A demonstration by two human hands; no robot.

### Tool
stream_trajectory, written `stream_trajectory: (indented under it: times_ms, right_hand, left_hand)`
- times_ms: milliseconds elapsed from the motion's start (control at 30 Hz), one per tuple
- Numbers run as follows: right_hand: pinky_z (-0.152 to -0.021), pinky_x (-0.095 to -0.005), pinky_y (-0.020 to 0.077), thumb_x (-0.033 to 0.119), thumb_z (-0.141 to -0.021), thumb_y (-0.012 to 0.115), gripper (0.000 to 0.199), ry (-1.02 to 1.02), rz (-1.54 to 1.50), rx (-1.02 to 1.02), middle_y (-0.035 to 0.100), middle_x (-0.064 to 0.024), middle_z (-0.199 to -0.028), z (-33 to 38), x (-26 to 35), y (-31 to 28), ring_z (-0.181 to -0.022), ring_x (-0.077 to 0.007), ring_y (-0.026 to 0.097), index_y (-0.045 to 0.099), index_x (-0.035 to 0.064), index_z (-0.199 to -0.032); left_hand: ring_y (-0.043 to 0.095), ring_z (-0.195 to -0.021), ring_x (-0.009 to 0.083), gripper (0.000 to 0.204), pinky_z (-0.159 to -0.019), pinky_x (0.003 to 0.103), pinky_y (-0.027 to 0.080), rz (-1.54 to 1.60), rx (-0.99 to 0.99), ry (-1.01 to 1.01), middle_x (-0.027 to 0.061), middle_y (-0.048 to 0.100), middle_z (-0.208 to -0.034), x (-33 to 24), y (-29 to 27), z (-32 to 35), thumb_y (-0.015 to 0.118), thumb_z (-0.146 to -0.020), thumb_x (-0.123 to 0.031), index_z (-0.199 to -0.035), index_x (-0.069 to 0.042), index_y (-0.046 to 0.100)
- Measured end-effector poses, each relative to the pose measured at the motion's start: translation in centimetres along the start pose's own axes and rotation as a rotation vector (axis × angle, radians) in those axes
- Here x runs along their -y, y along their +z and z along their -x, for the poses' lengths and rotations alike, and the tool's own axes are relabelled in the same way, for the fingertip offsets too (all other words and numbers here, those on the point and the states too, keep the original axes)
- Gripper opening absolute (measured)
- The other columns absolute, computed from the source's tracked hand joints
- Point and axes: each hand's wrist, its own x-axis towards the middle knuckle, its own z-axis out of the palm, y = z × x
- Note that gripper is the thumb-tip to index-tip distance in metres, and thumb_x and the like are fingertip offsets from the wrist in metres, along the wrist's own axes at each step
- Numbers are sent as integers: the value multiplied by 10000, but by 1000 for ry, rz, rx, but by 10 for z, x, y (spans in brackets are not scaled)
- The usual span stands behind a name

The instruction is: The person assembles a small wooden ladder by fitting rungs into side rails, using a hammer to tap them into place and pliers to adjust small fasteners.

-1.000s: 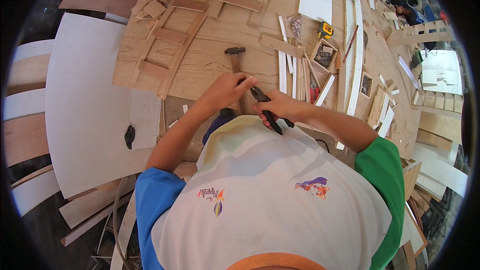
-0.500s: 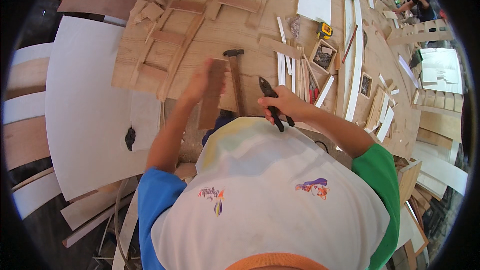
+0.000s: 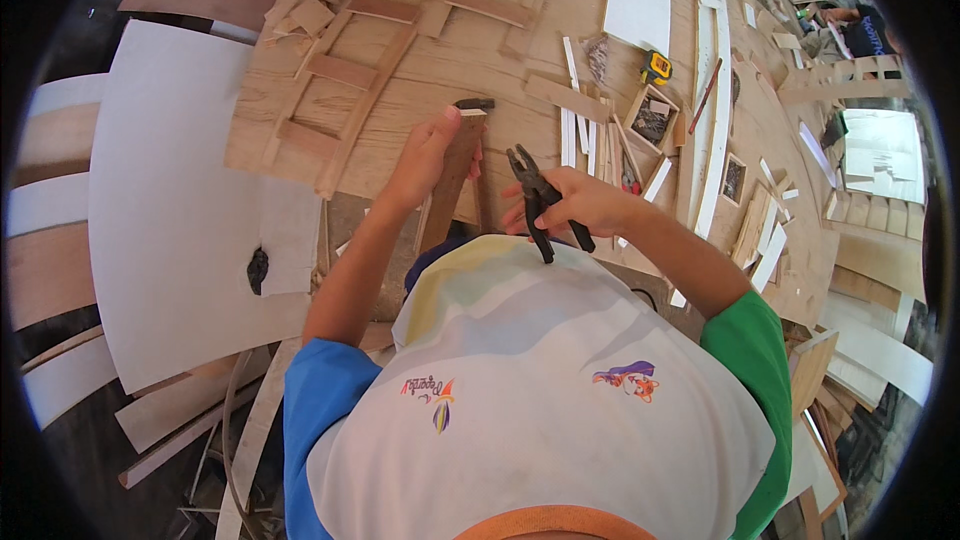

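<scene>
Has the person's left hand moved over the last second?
Yes. Judged against the hammer, the left hand has shifted left and slightly up the picture, now gripping a wooden strip.

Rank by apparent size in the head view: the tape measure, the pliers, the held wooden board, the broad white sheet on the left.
1. White sheet
2. Held wooden board
3. Pliers
4. Tape measure

The held items are probably nearer the camera than the tape measure.
</scene>
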Motion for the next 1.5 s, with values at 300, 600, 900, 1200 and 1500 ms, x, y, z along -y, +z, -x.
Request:
stream_trajectory:
  times_ms: [300, 600, 900, 1200, 1500]
  right_hand:
    - [-639, -239, 494, -60, -783, 553, 547, 10, 305, -5, 650, -152, -1059, 0, 24, 14, -938, -180, 652, 414, -72, -1311]
    - [-699, -286, 534, -55, -797, 545, 518, 50, 277, 49, 648, -147, -1012, 0, 26, 8, -913, -200, 653, 401, -81, -1294]
    - [-733, -393, 582, -32, -839, 541, 450, 171, 200, 36, 636, -160, -949, 1, 28, 6, -883, -236, 653, 412, -82, -1268]
    - [-710, -422, 584, 20, -894, 539, 312, 202, 48, 67, 624, -145, -832, 2, 23, 5, -779, -245, 658, 473, -72, -1185]
    - [-621, -370, 557, 58, -916, 548, 168, 180, 36, 11, 595, -113, -772, 0, 19, 11, -689, -225, 633, 511, -33, -1052]
  left_hand:
    - [508, -608, 106, 487, -561, 260, 436, -89, 40, 54, 18, 528, -701, 13, 17, -3, 470, -984, -457, -916, 9, 592]
    - [518, -606, 94, 492, -546, 250, 433, -180, 45, 62, 21, 549, -695, 11, 18, -3, 485, -977, -461, -892, 7, 608]
    - [529, -579, 101, 474, -537, 278, 437, -405, 64, 52, 39, 541, -634, 7, 17, 0, 495, -971, -425, -864, 23, 606]
    - [539, -540, 130, 482, -523, 308, 438, -481, 109, 55, 62, 515, -568, 6, 13, 4, 480, -968, -421, -796, 20, 571]
    - [546, -523, 149, 514, -523, 320, 440, -540, 78, 81, 77, 524, -540, 10, 13, 3, 475, -968, -449, -776, 19, 564]
